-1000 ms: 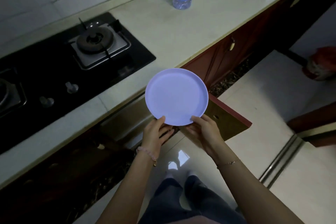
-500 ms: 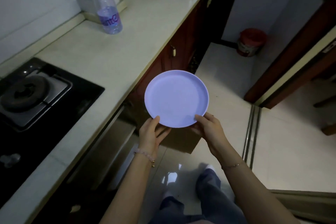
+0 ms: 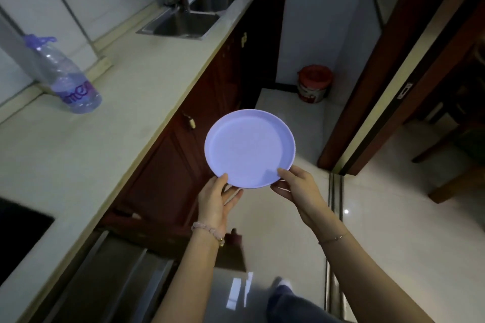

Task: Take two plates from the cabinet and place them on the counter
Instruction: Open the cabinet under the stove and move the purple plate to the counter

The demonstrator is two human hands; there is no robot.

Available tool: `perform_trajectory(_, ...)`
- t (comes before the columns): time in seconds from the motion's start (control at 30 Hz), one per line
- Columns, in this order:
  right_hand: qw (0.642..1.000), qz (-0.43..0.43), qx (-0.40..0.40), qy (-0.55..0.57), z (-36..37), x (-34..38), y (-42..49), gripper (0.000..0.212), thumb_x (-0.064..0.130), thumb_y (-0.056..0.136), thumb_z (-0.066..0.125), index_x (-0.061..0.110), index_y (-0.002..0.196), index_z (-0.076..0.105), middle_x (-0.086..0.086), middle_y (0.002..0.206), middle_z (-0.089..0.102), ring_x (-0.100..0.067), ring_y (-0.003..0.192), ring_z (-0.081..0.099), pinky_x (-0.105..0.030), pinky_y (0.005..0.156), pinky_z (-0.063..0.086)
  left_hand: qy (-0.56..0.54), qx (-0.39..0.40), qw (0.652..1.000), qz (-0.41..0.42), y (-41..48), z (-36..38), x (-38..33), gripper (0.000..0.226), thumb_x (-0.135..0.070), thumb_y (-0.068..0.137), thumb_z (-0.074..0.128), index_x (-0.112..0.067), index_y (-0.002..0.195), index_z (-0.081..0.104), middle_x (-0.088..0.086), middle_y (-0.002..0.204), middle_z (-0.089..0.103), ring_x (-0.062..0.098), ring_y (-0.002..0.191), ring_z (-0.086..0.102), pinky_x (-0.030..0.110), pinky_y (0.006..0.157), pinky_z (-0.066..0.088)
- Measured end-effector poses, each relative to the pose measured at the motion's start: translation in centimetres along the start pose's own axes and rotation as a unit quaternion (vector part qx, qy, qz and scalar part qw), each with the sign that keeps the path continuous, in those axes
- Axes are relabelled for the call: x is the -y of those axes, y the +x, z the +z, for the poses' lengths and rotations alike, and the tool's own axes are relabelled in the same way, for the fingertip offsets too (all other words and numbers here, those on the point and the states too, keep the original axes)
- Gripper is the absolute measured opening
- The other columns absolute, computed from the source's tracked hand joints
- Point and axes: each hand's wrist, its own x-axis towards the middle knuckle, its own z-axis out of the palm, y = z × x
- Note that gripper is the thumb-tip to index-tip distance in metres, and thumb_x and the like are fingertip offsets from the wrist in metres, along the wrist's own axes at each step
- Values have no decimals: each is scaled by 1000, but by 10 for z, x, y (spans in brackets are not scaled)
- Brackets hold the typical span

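I have the plate (image 3: 249,148) pinched at its near rim by both hands: my left hand (image 3: 214,204) with thumb on top and fingers curled underneath, my right hand (image 3: 299,189) the same on the other side. Both are closed on the rim, not wide. The plate sits level, just beyond my grip, out over the floor and clear of the counter (image 3: 91,139), which lies well to the left of my hands. I cannot tell whether a second plate is stacked beneath this one. I judge this as the carry step, plate out and not yet set down. Next I need to swing left over the bare counter, short of the bottle (image 3: 70,81), lower flat, and let go.
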Motion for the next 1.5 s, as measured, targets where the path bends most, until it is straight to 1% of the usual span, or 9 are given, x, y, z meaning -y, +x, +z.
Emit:
perform_trajectory(0.1,1000,-10,-1,-1,-34,18,25,15,16,90,54,19,94,68,-5,99,72,-14,80,69,-20,70,57,7,8,1000,11,20,41,5,17,-20,89,58,-13,101,67,0,96,72,16,91,70,24,69,55)
perform_trajectory(0.27,1000,-22,-12,14,-74,34,59,24,15,88,60,11,111,64,-2,94,76,-16,85,71,-20,71,57,2,11,1000,9,48,86,12,20,-20,87,60,-11,103,67,3,100,71,14,85,72,21,63,56)
perform_trajectory(0.43,998,-28,-35,33,-93,43,101,31,15,87,61,13,119,58,7,82,77,-12,79,72,-18,67,56,12,22,1000,3,86,121,8,30,-20,86,61,-11,114,65,5,109,70,16,91,71,23,68,56)
perform_trajectory(0.7,999,-28,-43,16,-100,77,203,43,25,86,65,21,126,53,-3,117,67,-21,101,67,-23,74,58,-6,0,999,34,178,173,-14,32,-15,85,62,-28,114,57,0,104,71,20,92,70,24,65,58)
perform_trajectory(0.87,999,-32,-32,17,-90,115,297,39,20,87,64,21,126,55,0,116,67,-19,101,67,-28,79,58,-13,-17,999,47,261,208,-47,38,-13,87,60,-28,121,53,0,107,69,16,88,71,24,66,58)
perform_trajectory(0.97,999,-50,-18,3,-83,144,359,34,18,88,62,22,122,58,1,115,68,-17,100,67,-25,75,58,-13,-20,998,57,317,232,-77,35,-12,87,59,-30,117,54,-1,108,68,13,84,72,23,65,57)
perform_trajectory(1.13,997,-73,3,15,-68,190,450,25,18,87,65,32,108,62,-2,117,67,-22,104,66,-25,73,58,-4,-23,997,77,395,268,-124,35,-12,87,60,-32,114,53,0,113,65,16,86,71,31,76,57)
perform_trajectory(1.43,994,-104,36,15,-56,246,583,37,12,85,66,25,119,58,-3,119,65,-20,104,64,-20,65,57,-10,-42,995,87,511,315,-167,40,-12,87,60,-27,123,50,-1,108,66,13,84,71,21,64,57)
perform_trajectory(1.5,990,-134,52,0,-56,257,617,46,10,84,66,28,125,52,3,123,61,-19,109,61,-25,71,58,-12,-52,994,93,540,330,-174,40,-12,88,60,-26,124,50,-1,107,66,13,85,70,20,62,57)
